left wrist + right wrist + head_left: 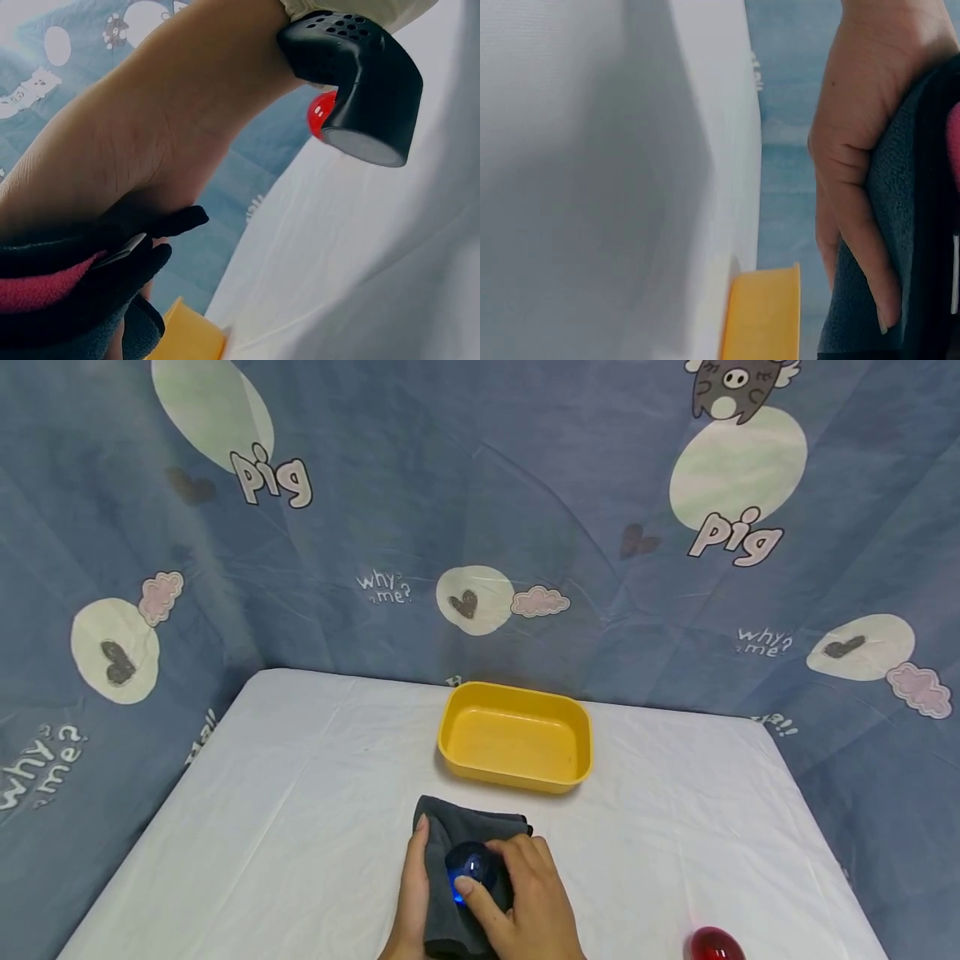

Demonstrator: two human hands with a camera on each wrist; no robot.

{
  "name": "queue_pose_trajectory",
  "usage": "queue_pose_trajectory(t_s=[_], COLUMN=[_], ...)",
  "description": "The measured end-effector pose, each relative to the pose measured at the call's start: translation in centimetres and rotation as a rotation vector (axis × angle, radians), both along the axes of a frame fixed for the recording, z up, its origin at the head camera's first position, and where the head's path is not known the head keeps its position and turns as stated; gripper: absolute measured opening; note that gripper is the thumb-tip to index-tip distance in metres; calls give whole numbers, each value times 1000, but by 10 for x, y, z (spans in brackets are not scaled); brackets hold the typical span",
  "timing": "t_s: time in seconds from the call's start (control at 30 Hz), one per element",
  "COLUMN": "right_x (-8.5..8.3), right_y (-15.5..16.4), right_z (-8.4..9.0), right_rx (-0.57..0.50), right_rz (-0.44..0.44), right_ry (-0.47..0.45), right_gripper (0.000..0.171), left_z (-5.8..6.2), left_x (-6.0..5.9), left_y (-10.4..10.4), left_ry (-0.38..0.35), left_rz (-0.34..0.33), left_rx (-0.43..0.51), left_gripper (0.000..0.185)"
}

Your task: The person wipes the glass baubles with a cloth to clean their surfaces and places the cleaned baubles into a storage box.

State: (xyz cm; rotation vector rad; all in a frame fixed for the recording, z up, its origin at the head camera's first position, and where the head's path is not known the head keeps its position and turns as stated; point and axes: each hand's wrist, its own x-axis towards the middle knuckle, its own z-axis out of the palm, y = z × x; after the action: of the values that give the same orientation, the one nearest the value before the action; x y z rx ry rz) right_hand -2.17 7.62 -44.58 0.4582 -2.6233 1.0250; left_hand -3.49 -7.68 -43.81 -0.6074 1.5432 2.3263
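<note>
Right hand gripping a blue ball; left hand holding the gray cloth against it.
Your right hand (pixel 532 893) is closed to the ball's width: the thumb lies across the near side of the blue ball (pixel 471 865) and the fingers bear on its right and far side. The ball sits against the gray cloth (pixel 450 835), between your two hands at the near middle of the white table (pixel 300 827). Your left hand (pixel 408 893) holds the cloth along its left side, thumb extended up the edge; the head view hides its other fingers, so their exact curl cannot be told there. The yellow tray (pixel 517 777) stands beyond the cloth, apart from both hands. A red ball (pixel 716 945) lies to the right, cut by the frame's lower edge.
</note>
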Motion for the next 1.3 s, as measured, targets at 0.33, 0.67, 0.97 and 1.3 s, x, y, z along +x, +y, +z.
queue_pose_trajectory(t_s=[0.33, 0.67, 0.97, 1.3], right_x=[5, 4, -1, -5], right_y=[1, 4, 3, 5], right_z=[5, 5, 3, 0], right_rx=[23, 95, 57, 19], right_rz=[57, 112, 80, 31], right_ry=[-2, 39, 87, 90], right_gripper=[65, 62, 56, 38], left_z=[0, -2, -3, -11], left_x=[4, 2, -3, -5], left_y=[-6, -6, -1, 0], left_ry=[-19, -64, -31, 69], left_rz=[-185, -158, -55, -12], left_rx=[272, 181, 140, -90], left_gripper=[107, 109, 94, 90])
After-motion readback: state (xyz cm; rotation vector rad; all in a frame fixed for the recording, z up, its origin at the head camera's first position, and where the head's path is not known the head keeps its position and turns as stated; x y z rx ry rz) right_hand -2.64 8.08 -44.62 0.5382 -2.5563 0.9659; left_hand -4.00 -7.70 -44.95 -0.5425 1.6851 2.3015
